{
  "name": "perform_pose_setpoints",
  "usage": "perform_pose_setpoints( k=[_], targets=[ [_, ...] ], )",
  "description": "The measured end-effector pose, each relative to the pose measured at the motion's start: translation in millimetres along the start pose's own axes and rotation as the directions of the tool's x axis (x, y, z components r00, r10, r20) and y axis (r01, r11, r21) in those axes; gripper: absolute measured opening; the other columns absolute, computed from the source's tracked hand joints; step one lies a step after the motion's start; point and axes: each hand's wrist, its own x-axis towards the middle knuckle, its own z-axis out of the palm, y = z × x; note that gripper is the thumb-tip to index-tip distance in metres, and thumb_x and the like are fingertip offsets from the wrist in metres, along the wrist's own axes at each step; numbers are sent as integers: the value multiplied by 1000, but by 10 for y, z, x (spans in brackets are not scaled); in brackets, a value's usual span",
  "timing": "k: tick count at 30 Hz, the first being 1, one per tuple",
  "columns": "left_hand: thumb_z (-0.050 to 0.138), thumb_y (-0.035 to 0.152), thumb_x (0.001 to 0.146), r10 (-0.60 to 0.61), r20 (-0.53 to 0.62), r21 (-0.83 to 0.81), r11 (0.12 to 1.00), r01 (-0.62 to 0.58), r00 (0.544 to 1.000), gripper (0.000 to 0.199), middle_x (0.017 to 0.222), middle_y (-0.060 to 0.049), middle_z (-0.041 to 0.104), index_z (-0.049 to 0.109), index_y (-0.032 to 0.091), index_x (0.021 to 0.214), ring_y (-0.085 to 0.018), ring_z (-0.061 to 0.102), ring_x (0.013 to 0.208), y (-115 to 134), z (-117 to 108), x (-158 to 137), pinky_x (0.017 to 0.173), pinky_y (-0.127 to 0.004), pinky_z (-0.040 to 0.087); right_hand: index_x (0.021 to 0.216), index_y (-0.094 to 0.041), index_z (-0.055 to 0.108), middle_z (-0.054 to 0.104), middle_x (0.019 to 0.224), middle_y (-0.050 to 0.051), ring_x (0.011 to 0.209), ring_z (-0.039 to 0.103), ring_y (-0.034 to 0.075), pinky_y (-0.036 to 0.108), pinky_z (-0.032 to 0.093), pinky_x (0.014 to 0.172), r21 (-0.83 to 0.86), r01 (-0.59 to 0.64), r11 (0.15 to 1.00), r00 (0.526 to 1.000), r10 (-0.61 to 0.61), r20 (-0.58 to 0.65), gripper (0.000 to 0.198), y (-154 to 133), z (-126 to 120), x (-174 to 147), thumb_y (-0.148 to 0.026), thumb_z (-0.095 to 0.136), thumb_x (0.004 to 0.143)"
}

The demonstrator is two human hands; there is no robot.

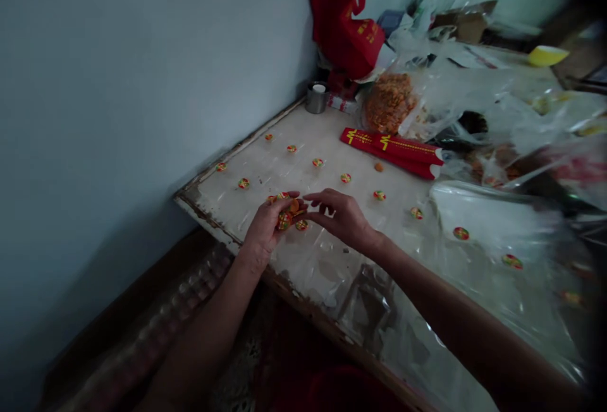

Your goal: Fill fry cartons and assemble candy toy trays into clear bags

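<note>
My left hand (266, 225) is closed around several small round discs (284, 220), patterned in red, green and yellow; one in the bunch shows a plain orange face. My right hand (342, 215) reaches in from the right with thumb and forefinger apart, their tips close to the bunch. Nothing shows between those fingers. Below the hands, clear plastic bags (327, 266) lie across the white tabletop. Matching discs sit spaced out in rows on the plastic, among them one disc (243, 183) left of my hands and another disc (346, 178) beyond them.
A wall (118, 83) borders the table's left side. Toward the back are a metal cup (316, 97), a red bag (346, 33), a folded red packet (391, 151) and a clear bag of orange-brown pieces (391, 102). Crumpled plastic bags (497, 102) crowd the right.
</note>
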Motion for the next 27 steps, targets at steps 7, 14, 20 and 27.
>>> perform_pose_setpoints(
  k=[7,14,20,27],
  targets=[
    [69,17,78,-121,55,64,991,117,991,25,86,-9,76,71,11,102,-16,73,75,-141,126,98,71,-25,58,88,-19,80,72,80,5,68,60,13,26,45,62,352,-360,864,930,363,60,24,60,-376,-218,-42,76,80],
    [73,23,80,-207,126,280,946,165,970,20,90,-11,76,65,15,96,-23,75,83,-217,200,53,64,-28,59,83,-18,74,68,65,-1,57,58,12,24,38,54,-53,-648,760,751,649,124,16,178,-334,-731,-22,80,68],
    [80,42,76,-290,303,542,836,86,908,34,95,-11,76,65,17,93,-22,74,79,-333,397,-65,54,-23,51,85,-20,77,69,68,0,60,56,11,25,37,56,-29,-573,819,817,568,-101,23,49,-496,-729,-42,74,81],
    [83,43,71,-344,402,669,744,-16,849,34,76,-7,72,66,16,84,-19,70,66,-562,797,-50,50,-21,46,87,-17,78,73,72,3,64,62,13,25,47,60,437,-537,721,808,588,23,25,63,-904,-882,-39,77,76]
  ],
)
